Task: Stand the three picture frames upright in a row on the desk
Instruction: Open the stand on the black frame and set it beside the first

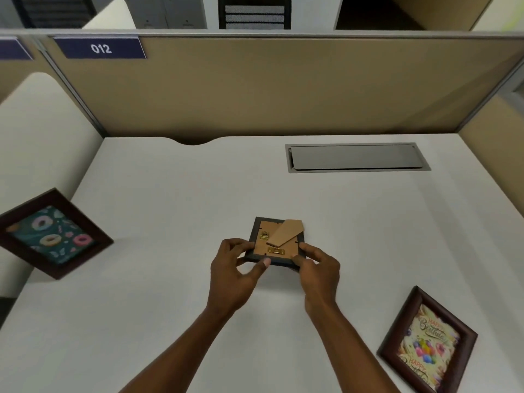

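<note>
A small dark picture frame [263,228] is held just above the middle of the white desk [175,199], its brown back facing up, with gold clips and a cardboard stand flap swung out. My left hand [236,275] grips its near-left corner and my right hand [319,272] grips its near-right corner. A dark brown frame with a donut picture [52,232] lies face up at the desk's left edge, overhanging it. Another brown frame with a "Happy Birthday" balloon picture [428,340] lies flat, face up, at the near right.
A grey cable hatch [357,157] is set into the desk at the back right. Tan partition walls [283,86] close the back and right sides, with a "012" label at the upper left. A cream side panel [37,143] stands on the left.
</note>
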{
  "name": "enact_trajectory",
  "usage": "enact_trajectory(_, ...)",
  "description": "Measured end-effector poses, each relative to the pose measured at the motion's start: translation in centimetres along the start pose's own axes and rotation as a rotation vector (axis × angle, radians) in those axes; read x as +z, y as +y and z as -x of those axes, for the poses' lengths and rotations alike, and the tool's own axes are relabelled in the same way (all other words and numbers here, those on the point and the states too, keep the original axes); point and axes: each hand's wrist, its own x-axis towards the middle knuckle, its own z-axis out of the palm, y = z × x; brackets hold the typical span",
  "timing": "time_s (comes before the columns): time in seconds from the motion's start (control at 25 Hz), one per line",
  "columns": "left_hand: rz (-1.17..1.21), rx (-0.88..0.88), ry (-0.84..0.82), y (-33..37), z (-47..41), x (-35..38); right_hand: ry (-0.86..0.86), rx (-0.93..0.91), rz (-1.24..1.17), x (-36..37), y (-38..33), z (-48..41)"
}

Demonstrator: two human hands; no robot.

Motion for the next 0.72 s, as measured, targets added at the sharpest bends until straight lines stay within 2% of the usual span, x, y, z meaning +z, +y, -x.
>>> enact_trajectory(0.12, -0.074, 0.221, 0.003, 0.0, 0.3, -0.8, -0.082, 0.076, -0.103, -1.5, -2.3, 0.0)
enact_trajectory(0.24, -0.062, 0.236, 0.102, 0.6, -0.3, -1.1, -0.177, 0.066, -0.118, -2.5, -4.0, -0.5)
enact_trajectory(0.44, -0.075, 0.249, 0.079, 0.3, -0.9, -1.8, -0.217, 0.010, 0.265, -2.2, -5.3, -3.5)
enact_trajectory(0.72, -0.262, 0.479, 0.055, -0.6, -0.7, -2.3, -0.457, -0.021, 0.403, -0.7, -5.3, -5.0)
